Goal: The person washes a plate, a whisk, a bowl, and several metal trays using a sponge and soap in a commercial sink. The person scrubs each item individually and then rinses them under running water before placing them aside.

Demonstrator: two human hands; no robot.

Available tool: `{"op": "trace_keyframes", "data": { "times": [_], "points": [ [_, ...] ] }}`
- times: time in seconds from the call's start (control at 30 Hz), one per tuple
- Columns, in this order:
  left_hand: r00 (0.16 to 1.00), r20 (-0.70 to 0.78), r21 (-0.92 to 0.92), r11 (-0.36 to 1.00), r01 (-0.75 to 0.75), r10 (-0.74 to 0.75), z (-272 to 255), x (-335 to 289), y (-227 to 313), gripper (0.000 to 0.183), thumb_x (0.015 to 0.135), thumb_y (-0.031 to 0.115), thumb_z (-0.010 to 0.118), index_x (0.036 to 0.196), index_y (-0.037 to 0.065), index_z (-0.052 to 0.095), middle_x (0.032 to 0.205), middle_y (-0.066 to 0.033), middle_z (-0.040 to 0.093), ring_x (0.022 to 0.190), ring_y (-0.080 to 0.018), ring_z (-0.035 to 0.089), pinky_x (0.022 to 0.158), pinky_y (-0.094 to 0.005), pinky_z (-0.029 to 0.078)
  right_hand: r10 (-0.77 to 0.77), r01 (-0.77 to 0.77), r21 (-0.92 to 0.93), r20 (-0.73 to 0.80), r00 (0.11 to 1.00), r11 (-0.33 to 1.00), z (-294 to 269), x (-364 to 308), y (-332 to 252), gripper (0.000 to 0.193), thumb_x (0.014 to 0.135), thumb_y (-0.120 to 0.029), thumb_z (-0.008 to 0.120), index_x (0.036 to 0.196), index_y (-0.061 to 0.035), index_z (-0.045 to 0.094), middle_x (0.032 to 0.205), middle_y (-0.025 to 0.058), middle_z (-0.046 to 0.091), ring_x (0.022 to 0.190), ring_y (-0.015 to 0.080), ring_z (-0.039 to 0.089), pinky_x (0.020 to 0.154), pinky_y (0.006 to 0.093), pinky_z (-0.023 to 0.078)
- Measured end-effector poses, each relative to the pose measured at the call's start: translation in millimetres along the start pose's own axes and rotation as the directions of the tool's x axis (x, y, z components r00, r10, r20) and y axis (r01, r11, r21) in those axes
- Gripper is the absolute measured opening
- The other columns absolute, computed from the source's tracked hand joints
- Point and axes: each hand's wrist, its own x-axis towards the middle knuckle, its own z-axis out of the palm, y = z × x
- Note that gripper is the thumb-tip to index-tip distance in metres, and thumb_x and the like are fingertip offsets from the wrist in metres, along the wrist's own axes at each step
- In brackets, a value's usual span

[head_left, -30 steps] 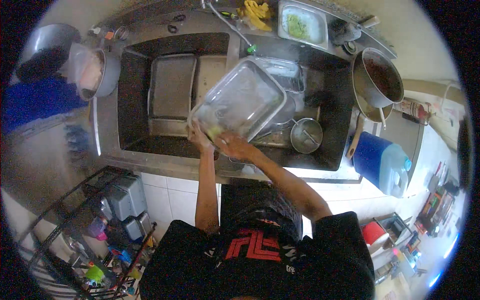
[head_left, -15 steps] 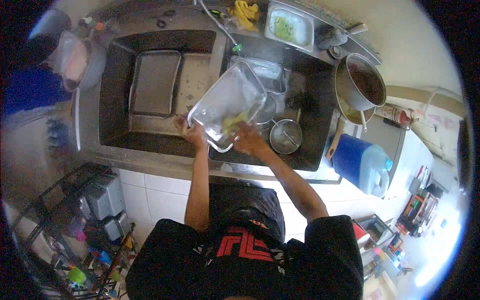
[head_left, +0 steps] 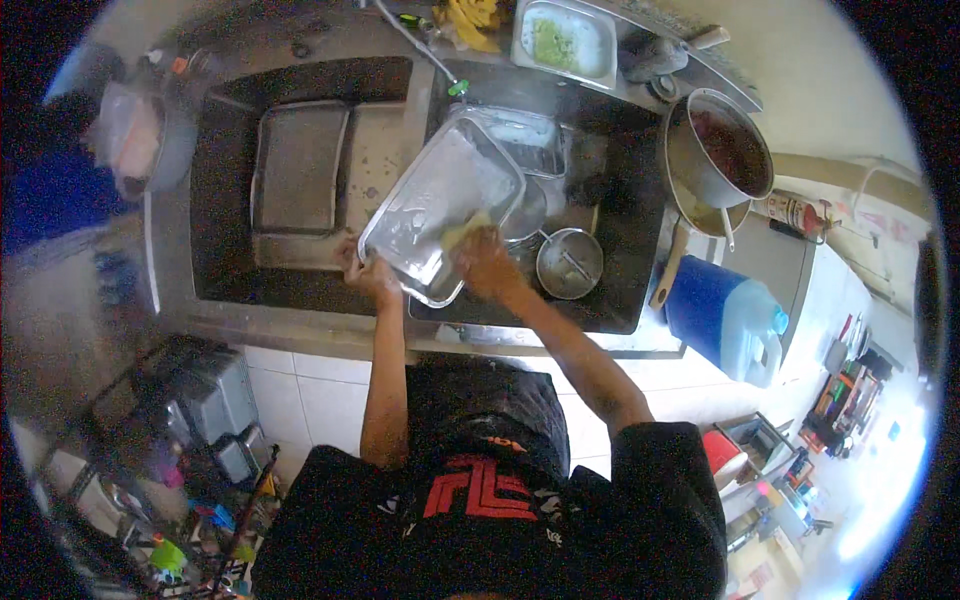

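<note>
A shiny rectangular metal tray (head_left: 440,185), wet inside, is held tilted over the divider between two sink basins. My left hand (head_left: 372,276) grips its near left corner, fingers wrapped round the rim. My right hand (head_left: 487,268) is closed on a yellowish sponge (head_left: 464,232) and presses it against the tray's inner face near the right side. The hand covers part of the sponge. Below the tray, in the right basin, lie a round metal strainer or small pot (head_left: 570,263) and a rectangular metal pan (head_left: 522,130).
Another tray (head_left: 300,170) lies in the left basin (head_left: 222,200). A tap with a green tip (head_left: 458,88) hangs behind the held tray. On the counter stand a pan with green matter (head_left: 560,42), stacked pots (head_left: 730,150) and a blue jug (head_left: 715,315). Yellow cloth (head_left: 470,22) lies behind.
My right hand and the sponge have shifted slightly up along the tray's inner face. My left hand keeps its corner grip. The whole view has shifted a little.
</note>
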Motion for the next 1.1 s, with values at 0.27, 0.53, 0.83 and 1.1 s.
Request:
{"op": "trace_keyframes", "data": {
  "times": [0.27,0.53,0.83,1.1],
  "points": [
    [0.943,0.276,-0.031,0.983,-0.184,0.185,6,-7,129,0.034,0.072,0.000,0.050,0.104,-0.004,0.060,0.110,-0.0128,0.059,0.107,-0.0241,0.051,0.096,-0.0351,0.035,0.639,-0.273,0.808,-0.158,0.753,0.522,-2,121,27,0.053,0.084,-0.045,0.050,0.116,-0.0021,0.050,0.116,0.0217,0.050,0.108,0.0383,0.047,0.096,0.0432,0.034],
    [0.963,0.263,0.396,0.904,-0.162,0.057,-3,-15,47,0.031,0.071,-0.002,0.049,0.099,-0.007,0.060,0.099,-0.0151,0.062,0.091,-0.0235,0.058,0.087,-0.0341,0.040,0.753,0.096,0.978,0.077,0.654,-0.184,-53,168,-11,0.029,0.088,-0.013,0.046,0.112,0.0023,0.048,0.103,0.0055,0.053,0.091,0.0163,0.049,0.081,0.0291,0.041],
    [0.925,0.288,-0.214,0.925,0.315,-0.248,1,-24,50,0.036,0.074,0.004,0.056,0.109,-0.003,0.056,0.097,-0.0053,0.057,0.086,-0.0146,0.051,0.077,-0.0264,0.040,0.629,-0.157,0.623,-0.677,0.381,0.766,-48,207,-18,0.046,0.078,-0.024,0.061,0.112,0.0004,0.042,0.094,0.0200,0.053,0.093,0.0379,0.052,0.080,0.0438,0.043],
    [0.862,0.458,-0.246,0.902,0.356,-0.215,-27,-29,21,0.031,0.081,0.008,0.051,0.111,0.000,0.046,0.108,-0.0100,0.050,0.101,-0.0191,0.048,0.091,-0.0335,0.037,0.631,-0.178,0.841,-0.227,0.741,0.512,-39,168,-61,0.048,0.073,-0.017,0.066,0.110,0.0026,0.043,0.099,0.0244,0.054,0.091,0.0399,0.053,0.078,0.0421,0.045]
  ]
}}
